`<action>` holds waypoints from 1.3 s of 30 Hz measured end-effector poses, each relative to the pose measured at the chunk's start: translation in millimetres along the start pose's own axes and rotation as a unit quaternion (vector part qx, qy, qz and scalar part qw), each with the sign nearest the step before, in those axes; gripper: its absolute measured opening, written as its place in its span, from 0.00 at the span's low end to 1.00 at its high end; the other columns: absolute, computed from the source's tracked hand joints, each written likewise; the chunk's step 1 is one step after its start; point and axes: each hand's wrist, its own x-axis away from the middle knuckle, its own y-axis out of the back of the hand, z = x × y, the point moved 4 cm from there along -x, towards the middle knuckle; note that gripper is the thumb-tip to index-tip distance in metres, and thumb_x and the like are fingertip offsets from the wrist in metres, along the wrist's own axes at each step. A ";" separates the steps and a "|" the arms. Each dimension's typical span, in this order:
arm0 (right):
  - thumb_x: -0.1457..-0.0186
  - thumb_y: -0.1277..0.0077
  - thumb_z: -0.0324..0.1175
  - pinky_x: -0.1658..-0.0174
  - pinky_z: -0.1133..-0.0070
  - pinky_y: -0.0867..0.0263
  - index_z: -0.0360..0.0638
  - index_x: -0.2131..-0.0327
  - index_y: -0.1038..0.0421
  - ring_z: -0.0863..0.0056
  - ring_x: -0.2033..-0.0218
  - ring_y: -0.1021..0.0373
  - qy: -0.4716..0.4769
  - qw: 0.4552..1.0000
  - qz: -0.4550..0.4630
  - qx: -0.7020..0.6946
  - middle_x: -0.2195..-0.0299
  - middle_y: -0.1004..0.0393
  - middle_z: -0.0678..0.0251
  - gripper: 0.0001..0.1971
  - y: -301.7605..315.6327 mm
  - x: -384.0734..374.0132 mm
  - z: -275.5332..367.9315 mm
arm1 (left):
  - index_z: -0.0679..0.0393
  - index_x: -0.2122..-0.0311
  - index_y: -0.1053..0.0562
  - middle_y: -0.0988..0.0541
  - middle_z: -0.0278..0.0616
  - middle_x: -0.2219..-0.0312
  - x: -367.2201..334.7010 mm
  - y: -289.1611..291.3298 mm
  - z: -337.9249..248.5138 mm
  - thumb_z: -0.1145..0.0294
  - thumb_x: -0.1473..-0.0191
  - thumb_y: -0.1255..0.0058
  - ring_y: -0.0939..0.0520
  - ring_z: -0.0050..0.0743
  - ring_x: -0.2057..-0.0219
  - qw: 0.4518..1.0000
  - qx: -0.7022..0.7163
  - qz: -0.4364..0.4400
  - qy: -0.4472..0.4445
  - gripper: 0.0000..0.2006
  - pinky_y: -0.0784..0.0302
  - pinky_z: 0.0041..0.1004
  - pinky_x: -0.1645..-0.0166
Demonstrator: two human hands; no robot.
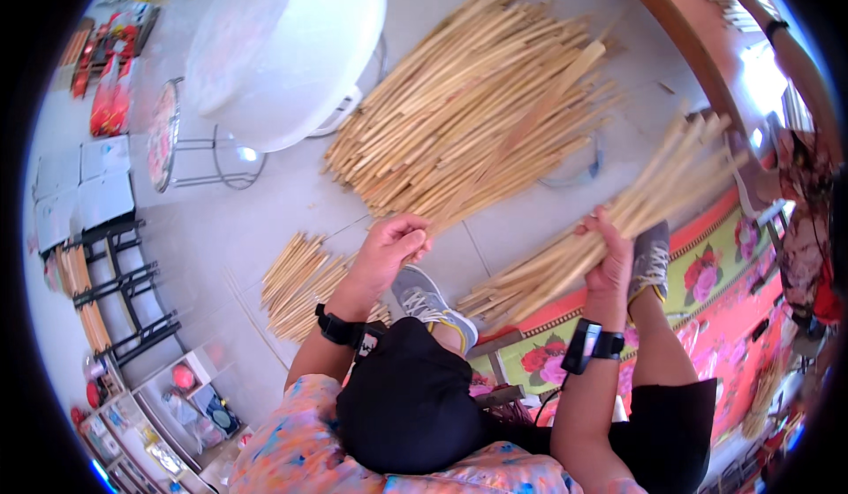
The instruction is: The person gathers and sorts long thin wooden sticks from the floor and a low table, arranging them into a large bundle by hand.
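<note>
My left hand [395, 248] is closed in a pinch at the near end of a long, flat brown wooden strip [521, 132]. The strip slants away to the upper right, over a large pile of pale wooden sticks [442, 97] on the floor. My right hand [609, 251] has its fingers around a loose bundle of sticks [658, 185]. The bundle's far end is smeared by motion, and its near end reaches down beside my shoe. Nearer my left forearm lies a smaller heap of short sticks [305, 282].
A white tub [340, 44] stands at the upper left by a round wire-legged stool [163, 136]. My grey shoes [433, 300] flank the bundle. A floral-covered low surface [707, 273] runs along the right. Drawers [168, 423] sit lower left. At the far right is another person's arm [804, 70].
</note>
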 end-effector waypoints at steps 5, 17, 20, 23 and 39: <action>0.57 0.46 0.20 0.66 0.76 0.32 0.33 0.62 0.33 0.72 0.72 0.30 -0.022 0.996 0.088 -0.026 0.67 0.28 0.62 0.15 -47.5 15.8 -1.9 | 0.62 0.66 0.27 0.27 0.32 0.74 0.5 -2.0 5.4 0.78 0.54 0.46 0.28 0.15 0.73 0.980 -0.194 -0.026 -0.024 0.08 0.32 0.18 0.68; 0.59 0.43 0.23 0.58 0.71 0.33 0.44 0.50 0.44 0.71 0.65 0.32 -0.008 0.977 0.192 -0.096 0.63 0.32 0.66 0.31 -54.8 24.9 4.6 | 0.58 0.73 0.30 0.29 0.32 0.75 -1.4 0.3 18.5 0.81 0.63 0.42 0.31 0.19 0.75 0.929 -0.333 -0.063 -0.152 0.10 0.34 0.20 0.71; 0.57 0.45 0.22 0.60 0.74 0.33 0.43 0.53 0.40 0.72 0.65 0.31 0.001 0.983 0.169 -0.066 0.64 0.30 0.64 0.25 -49.9 19.8 3.3 | 0.57 0.74 0.29 0.29 0.35 0.76 -2.2 2.5 9.4 0.81 0.62 0.42 0.29 0.23 0.75 0.896 -0.401 -0.104 -0.160 0.09 0.33 0.21 0.71; 0.53 0.48 0.23 0.62 0.75 0.33 0.44 0.54 0.40 0.74 0.66 0.31 0.027 0.988 0.139 -0.068 0.62 0.31 0.64 0.22 -38.4 14.5 5.4 | 0.57 0.74 0.28 0.30 0.38 0.76 0.4 -13.3 -19.0 0.81 0.64 0.42 0.28 0.31 0.75 0.825 -0.471 -0.120 -0.287 0.09 0.33 0.24 0.72; 0.54 0.46 0.27 0.60 0.73 0.37 0.46 0.58 0.39 0.78 0.68 0.35 0.012 0.976 0.100 -0.191 0.64 0.32 0.72 0.19 15.7 -14.7 2.5 | 0.53 0.75 0.27 0.32 0.32 0.77 8.8 -66.9 -87.4 0.74 0.69 0.45 0.28 0.27 0.74 0.528 -0.621 -0.082 -0.573 0.10 0.35 0.25 0.72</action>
